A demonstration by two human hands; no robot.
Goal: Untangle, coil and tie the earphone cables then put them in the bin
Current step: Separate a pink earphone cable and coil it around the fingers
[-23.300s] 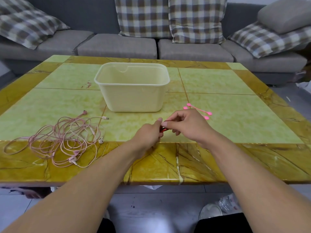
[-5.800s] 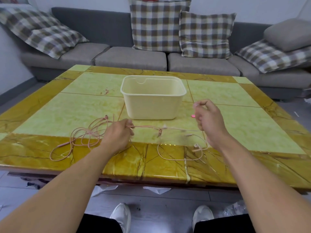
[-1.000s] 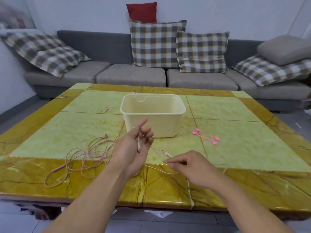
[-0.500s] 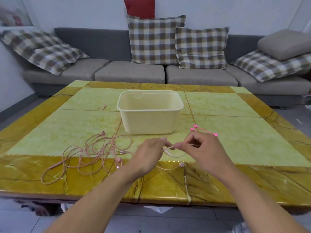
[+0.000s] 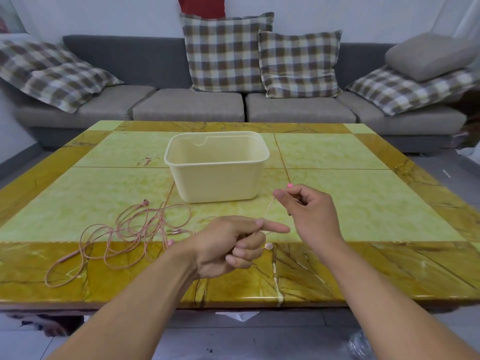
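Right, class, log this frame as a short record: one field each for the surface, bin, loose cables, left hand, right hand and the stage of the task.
surface: yellow and green tiled table
bin: cream bin, upright at table centre, no cable visible inside
loose cables: pink earphone cables tangled left of the hands
left hand: left hand, index finger extended, other fingers curled on a thin cable strand
right hand: right hand raised, pinching the same strand
stage: coiling, nothing tied yet
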